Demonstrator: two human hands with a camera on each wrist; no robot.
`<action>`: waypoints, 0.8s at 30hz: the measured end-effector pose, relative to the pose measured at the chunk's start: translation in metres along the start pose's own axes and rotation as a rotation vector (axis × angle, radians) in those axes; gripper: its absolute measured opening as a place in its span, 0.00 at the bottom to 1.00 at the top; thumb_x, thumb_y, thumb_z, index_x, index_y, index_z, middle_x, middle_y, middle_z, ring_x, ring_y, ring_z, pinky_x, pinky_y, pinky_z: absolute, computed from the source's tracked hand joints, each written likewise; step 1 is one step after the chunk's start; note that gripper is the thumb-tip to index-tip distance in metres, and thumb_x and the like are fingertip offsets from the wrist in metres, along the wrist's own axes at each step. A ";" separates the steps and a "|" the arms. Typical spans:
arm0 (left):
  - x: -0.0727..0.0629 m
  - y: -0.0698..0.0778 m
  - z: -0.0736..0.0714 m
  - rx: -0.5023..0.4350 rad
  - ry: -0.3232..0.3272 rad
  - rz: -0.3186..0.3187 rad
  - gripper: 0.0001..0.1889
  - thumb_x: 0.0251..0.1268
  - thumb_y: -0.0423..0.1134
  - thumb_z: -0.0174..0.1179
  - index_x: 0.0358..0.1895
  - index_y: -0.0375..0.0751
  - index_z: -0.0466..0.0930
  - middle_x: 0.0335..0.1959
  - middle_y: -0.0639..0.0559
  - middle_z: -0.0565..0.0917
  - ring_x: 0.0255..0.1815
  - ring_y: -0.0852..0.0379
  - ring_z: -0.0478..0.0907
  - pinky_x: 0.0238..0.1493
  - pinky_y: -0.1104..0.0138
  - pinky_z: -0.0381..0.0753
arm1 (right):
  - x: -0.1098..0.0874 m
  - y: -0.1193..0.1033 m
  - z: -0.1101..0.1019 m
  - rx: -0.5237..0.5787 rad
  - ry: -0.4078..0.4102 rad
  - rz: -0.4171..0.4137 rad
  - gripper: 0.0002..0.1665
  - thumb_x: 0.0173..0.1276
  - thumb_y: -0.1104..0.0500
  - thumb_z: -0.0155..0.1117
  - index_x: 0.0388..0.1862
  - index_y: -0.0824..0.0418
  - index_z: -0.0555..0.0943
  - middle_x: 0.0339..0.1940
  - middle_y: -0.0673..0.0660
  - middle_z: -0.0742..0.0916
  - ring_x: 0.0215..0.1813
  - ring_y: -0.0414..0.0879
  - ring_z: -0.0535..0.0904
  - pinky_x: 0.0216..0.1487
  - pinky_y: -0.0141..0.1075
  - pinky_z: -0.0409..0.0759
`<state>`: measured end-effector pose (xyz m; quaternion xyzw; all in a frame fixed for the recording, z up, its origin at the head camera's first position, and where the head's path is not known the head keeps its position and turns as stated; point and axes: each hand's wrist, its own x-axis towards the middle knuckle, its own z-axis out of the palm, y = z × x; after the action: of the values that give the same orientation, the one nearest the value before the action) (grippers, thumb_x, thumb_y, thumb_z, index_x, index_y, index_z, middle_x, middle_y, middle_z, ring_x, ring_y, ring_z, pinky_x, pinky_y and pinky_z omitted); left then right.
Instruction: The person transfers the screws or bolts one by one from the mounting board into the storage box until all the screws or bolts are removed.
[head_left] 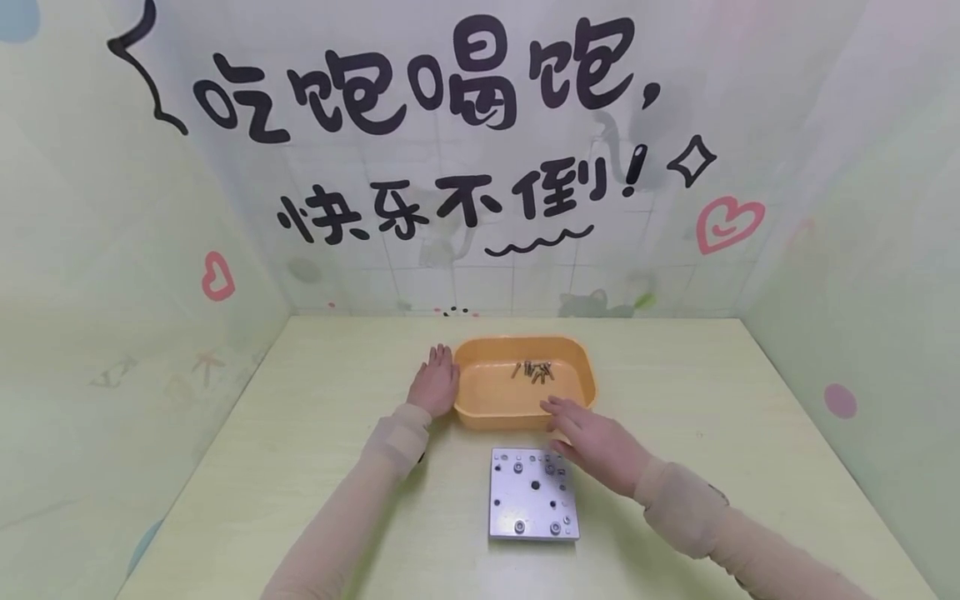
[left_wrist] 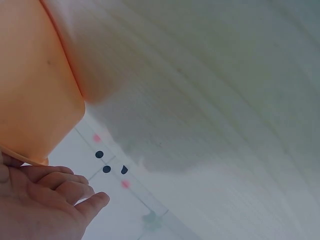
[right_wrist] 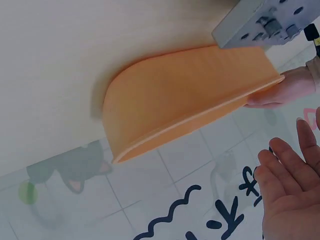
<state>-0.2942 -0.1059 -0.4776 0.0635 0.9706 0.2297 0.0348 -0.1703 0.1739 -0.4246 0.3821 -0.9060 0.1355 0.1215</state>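
Note:
My left hand [head_left: 436,383] lies against the left end of an orange plastic tray [head_left: 495,421], its fingers fairly straight and touching the rim. In the left wrist view, the fingers [left_wrist: 65,187] sit right at that tray's edge. Several small metal screws or pins [head_left: 536,371] lie loose inside the tray. My right hand [head_left: 600,442] hovers over the tray's front right corner with fingers slightly bent and nothing held. Just below it is a silver metal plate [head_left: 525,500] with holes and several bolts. The right fingertips overlap the tray's front rim in the head view.
Everything rests on a pale wooden table [head_left: 300,450]. A white back wall [head_left: 420,283] with black lettering rises behind the tray, and pale green side walls [head_left: 862,350] stand at both sides.

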 end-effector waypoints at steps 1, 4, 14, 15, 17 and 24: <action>0.000 0.000 -0.001 -0.001 0.000 0.001 0.30 0.81 0.44 0.32 0.76 0.26 0.49 0.79 0.33 0.51 0.81 0.40 0.45 0.79 0.47 0.50 | -0.004 -0.003 0.001 -0.001 0.004 -0.014 0.12 0.67 0.58 0.67 0.47 0.61 0.80 0.66 0.63 0.79 0.68 0.58 0.75 0.63 0.48 0.79; 0.000 0.001 -0.003 -0.005 0.002 0.003 0.30 0.81 0.44 0.32 0.76 0.26 0.49 0.79 0.33 0.51 0.81 0.40 0.45 0.79 0.48 0.49 | -0.014 -0.008 0.004 -0.019 0.027 -0.061 0.12 0.65 0.57 0.69 0.45 0.59 0.80 0.64 0.62 0.81 0.66 0.56 0.77 0.61 0.46 0.81; -0.002 0.003 -0.007 -0.001 -0.003 0.002 0.30 0.81 0.44 0.31 0.76 0.25 0.49 0.78 0.33 0.51 0.81 0.39 0.46 0.79 0.47 0.50 | -0.038 -0.021 0.013 -0.051 0.017 -0.129 0.18 0.62 0.57 0.71 0.51 0.59 0.82 0.60 0.58 0.84 0.62 0.52 0.81 0.59 0.42 0.82; -0.002 0.003 -0.007 0.000 -0.002 0.002 0.30 0.81 0.44 0.31 0.76 0.25 0.49 0.78 0.33 0.51 0.81 0.39 0.46 0.79 0.47 0.50 | -0.040 -0.022 0.014 -0.053 0.016 -0.134 0.19 0.62 0.57 0.71 0.51 0.59 0.82 0.60 0.58 0.84 0.62 0.51 0.81 0.59 0.41 0.82; -0.002 0.003 -0.006 -0.001 0.000 0.002 0.30 0.81 0.44 0.31 0.76 0.25 0.49 0.78 0.33 0.52 0.81 0.39 0.46 0.79 0.47 0.50 | -0.043 -0.024 0.014 -0.054 0.025 -0.149 0.18 0.62 0.56 0.72 0.50 0.58 0.82 0.59 0.57 0.85 0.61 0.50 0.82 0.59 0.40 0.82; -0.002 0.001 -0.004 0.003 0.003 0.012 0.29 0.81 0.43 0.31 0.75 0.25 0.50 0.78 0.32 0.52 0.80 0.38 0.46 0.79 0.47 0.50 | -0.055 -0.032 0.020 -0.052 0.067 -0.191 0.18 0.61 0.55 0.72 0.49 0.59 0.82 0.56 0.56 0.87 0.57 0.49 0.84 0.54 0.37 0.84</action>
<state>-0.2923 -0.1066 -0.4733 0.0689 0.9705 0.2286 0.0322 -0.1116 0.1821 -0.4558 0.4588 -0.8641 0.1124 0.1740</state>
